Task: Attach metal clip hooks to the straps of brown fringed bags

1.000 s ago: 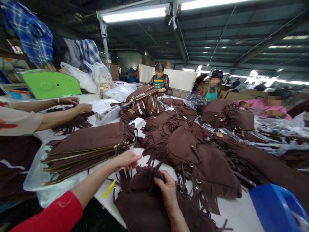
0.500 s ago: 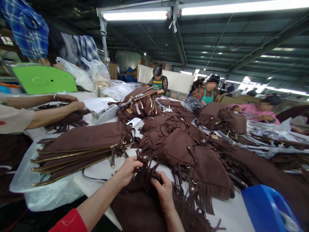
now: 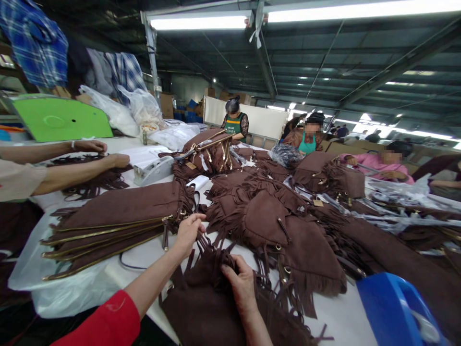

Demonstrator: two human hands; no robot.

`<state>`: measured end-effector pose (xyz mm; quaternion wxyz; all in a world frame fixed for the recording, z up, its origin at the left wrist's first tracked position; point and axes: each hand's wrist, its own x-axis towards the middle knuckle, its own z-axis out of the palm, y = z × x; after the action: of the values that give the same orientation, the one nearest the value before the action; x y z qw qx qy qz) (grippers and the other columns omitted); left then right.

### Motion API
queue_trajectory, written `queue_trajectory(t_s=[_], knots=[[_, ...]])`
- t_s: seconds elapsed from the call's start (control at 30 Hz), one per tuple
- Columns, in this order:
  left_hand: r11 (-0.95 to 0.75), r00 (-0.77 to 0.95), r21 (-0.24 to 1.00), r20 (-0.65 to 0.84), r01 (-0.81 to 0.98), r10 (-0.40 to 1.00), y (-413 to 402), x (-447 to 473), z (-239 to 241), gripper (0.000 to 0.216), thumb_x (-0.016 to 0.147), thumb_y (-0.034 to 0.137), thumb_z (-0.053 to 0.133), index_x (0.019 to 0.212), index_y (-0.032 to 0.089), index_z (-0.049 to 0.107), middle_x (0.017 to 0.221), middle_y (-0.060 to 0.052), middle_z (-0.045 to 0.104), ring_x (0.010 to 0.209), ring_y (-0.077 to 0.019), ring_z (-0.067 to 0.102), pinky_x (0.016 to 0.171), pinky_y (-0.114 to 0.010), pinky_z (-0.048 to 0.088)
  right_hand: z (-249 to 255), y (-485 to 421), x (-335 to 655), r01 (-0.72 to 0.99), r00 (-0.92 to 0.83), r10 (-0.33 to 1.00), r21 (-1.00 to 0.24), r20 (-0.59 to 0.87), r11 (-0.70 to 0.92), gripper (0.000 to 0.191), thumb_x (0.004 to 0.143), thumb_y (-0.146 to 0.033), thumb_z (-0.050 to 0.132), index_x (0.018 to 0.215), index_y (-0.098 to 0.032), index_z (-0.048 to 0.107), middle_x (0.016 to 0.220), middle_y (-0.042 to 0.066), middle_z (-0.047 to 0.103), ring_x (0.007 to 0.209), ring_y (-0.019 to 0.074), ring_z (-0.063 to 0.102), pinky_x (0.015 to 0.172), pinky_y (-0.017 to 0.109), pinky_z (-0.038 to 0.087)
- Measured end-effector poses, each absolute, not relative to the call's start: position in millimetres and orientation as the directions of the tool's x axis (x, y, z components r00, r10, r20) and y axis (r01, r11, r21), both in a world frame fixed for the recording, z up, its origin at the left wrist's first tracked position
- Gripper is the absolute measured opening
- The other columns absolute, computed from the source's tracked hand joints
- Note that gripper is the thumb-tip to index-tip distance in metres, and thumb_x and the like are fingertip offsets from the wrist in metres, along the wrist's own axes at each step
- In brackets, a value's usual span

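A dark brown fringed bag (image 3: 201, 302) lies at the table's front edge, right before me. My right hand (image 3: 242, 278) is closed on its bunched fringe, thumb on top. Farther left and higher, my left hand (image 3: 190, 233) has its fingers drawn together on thin fringe strands (image 3: 206, 241) that stretch up from the bag. Its fingertips are partly hidden. To the left of my hands sits a stack of brown pouches (image 3: 122, 204) with gold zips. More fringed brown bags (image 3: 266, 218) are heaped just beyond my right hand.
A blue plastic container (image 3: 392, 307) stands at the front right. Clear plastic (image 3: 72, 293) hangs under the pouch stack. A co-worker's hands (image 3: 117, 161) handle fringe at left, near a grey tape dispenser (image 3: 154, 170). Other people work across the table.
My left hand has moved up and slightly left, drawing the strands away from the bunch. My right hand stays on the fringe, slightly lower and turned.
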<state>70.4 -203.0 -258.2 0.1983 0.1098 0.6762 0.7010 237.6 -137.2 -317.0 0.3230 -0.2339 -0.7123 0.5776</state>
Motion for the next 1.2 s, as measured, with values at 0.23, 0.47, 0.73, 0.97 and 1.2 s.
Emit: queue_trajectory(t_s=[0.23, 0.47, 0.73, 0.97, 1.2], knots=[[0.12, -0.892, 0.988, -0.142, -0.1, 0.429, -218.8, 40.6, -233.6, 0.02, 0.066, 0.036, 0.054, 0.067, 0.016, 0.055, 0.049, 0.003, 0.054, 0.036, -0.0058, 0.038, 0.038, -0.017, 0.02, -316.6, -137.4, 237.6, -0.054, -0.672, 0.714, -0.975, 0.196, 0.217, 0.013, 0.067, -0.027, 0.061, 0.075, -0.019, 0.066, 0.07, -0.002, 0.06, 0.069, 0.0161, 0.054, 0.066, 0.024, 0.042], [0.336, -0.624, 0.897, -0.442, -0.288, 0.645, -244.2, 100.2, -271.6, 0.034, 0.051, 0.042, 0.071, 0.043, 0.013, 0.056, 0.038, -0.003, 0.053, 0.033, -0.0106, 0.043, 0.035, -0.02, 0.023, -316.8, -136.8, 237.1, -0.061, -0.671, 0.713, -0.973, 0.204, 0.221, 0.012, 0.066, -0.026, 0.062, 0.075, -0.019, 0.066, 0.071, -0.001, 0.062, 0.07, 0.0166, 0.055, 0.068, 0.025, 0.043], [0.096, -0.636, 0.894, -0.384, -0.438, 0.67, -225.5, 113.6, -271.2, 0.017, 0.04, 0.017, 0.058, 0.057, 0.014, 0.061, 0.048, -0.001, 0.061, 0.051, -0.0161, 0.056, 0.054, -0.027, 0.044, -317.6, -136.9, 237.9, -0.055, -0.673, 0.706, -0.966, 0.222, 0.252, 0.011, 0.069, -0.027, 0.061, 0.075, -0.019, 0.065, 0.07, -0.001, 0.061, 0.069, 0.0156, 0.055, 0.067, 0.024, 0.044], [0.006, -0.812, 0.948, -0.276, -0.319, 0.515, -218.4, 117.6, -280.9, 0.016, 0.046, 0.014, 0.055, 0.061, 0.015, 0.06, 0.053, 0.004, 0.06, 0.052, -0.012, 0.052, 0.053, -0.023, 0.04, -318.8, -136.4, 238.1, -0.047, -0.673, 0.706, -0.965, 0.22, 0.257, 0.011, 0.07, -0.028, 0.061, 0.076, -0.019, 0.065, 0.07, -0.002, 0.06, 0.069, 0.0154, 0.054, 0.065, 0.024, 0.043], [0.04, -0.924, 0.986, -0.167, -0.163, 0.343, -203.5, 85.2, -269.0, 0.008, 0.077, 0.021, 0.056, 0.075, 0.014, 0.058, 0.053, 0.007, 0.049, 0.044, -0.0072, 0.042, 0.046, -0.021, 0.035, -319.9, -137.1, 237.9, -0.042, -0.676, 0.703, -0.963, 0.223, 0.265, 0.012, 0.069, -0.028, 0.062, 0.077, -0.019, 0.066, 0.07, -0.002, 0.06, 0.069, 0.0157, 0.054, 0.066, 0.024, 0.043]])
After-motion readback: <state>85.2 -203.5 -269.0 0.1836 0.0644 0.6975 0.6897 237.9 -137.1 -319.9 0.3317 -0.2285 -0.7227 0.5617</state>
